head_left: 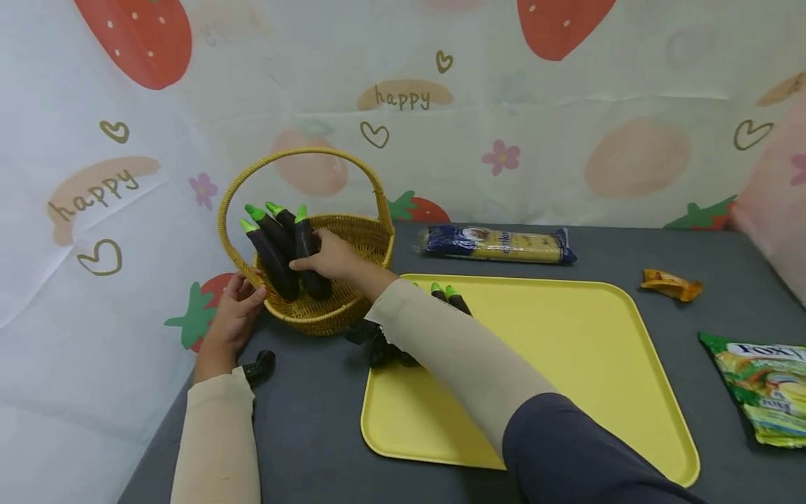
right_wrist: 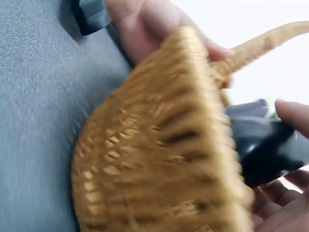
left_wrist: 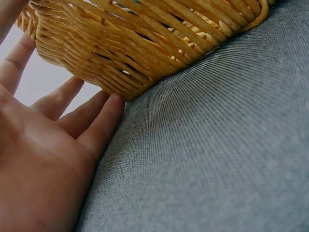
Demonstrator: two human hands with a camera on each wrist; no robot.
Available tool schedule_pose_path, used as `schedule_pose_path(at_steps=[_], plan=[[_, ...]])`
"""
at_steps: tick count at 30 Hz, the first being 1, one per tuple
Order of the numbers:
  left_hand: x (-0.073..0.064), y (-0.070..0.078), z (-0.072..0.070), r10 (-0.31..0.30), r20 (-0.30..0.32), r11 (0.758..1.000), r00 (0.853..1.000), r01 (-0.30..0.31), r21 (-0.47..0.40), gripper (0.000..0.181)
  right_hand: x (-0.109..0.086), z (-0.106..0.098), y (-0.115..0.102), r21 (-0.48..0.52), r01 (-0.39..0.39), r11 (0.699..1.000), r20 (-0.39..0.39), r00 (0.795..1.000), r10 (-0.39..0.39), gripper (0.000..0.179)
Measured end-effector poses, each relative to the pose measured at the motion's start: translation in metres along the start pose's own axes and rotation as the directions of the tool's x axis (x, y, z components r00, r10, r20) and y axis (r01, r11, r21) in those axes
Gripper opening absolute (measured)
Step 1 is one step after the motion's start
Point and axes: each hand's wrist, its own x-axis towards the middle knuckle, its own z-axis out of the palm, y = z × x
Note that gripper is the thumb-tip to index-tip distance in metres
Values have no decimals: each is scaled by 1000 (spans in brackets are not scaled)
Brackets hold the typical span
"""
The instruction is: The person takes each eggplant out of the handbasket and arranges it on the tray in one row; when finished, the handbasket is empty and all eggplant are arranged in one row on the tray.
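In the head view a yellow wicker basket point(head_left: 327, 323) with a tall arched handle stands at the left, several dark purple eggplants with green tips leaning inside it. My right hand point(head_left: 340, 260) reaches over the basket and grips one eggplant point(head_left: 307, 245) by its side, above the basket floor. The right wrist view shows this dark, glossy eggplant point(right_wrist: 270, 150) between thumb and fingers, just past the rim. At the basket's left side my left hand point(head_left: 234, 315) holds the rim near the handle's foot. Its fingers point(left_wrist: 104, 121) lie against the woven wall in the left wrist view.
A yellow tray point(head_left: 567, 364) lies right of the basket, with more eggplants point(head_left: 458, 301) partly hidden under my right sleeve. Behind it is a blue and yellow packet point(head_left: 497, 243). An orange wrapper point(head_left: 671, 285) and a green snack bag point(head_left: 765, 392) lie to the right.
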Motion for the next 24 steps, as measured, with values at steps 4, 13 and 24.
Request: schedule_pose_path(at_steps=[4, 13, 24], plan=[[-1, 2, 2, 22, 6, 1000, 1000, -22, 4, 26, -15, -29, -3, 41, 48, 998, 16, 999, -49, 81], [-3, 1, 1, 14, 26, 1000, 1000, -15, 17, 25, -53, -83, 21, 22, 115, 993, 28, 993, -116, 75], [-2, 1, 3, 23, 27, 1000, 999, -23, 2, 25, -116, -144, 76, -199, 66, 978, -46, 996, -77, 60]])
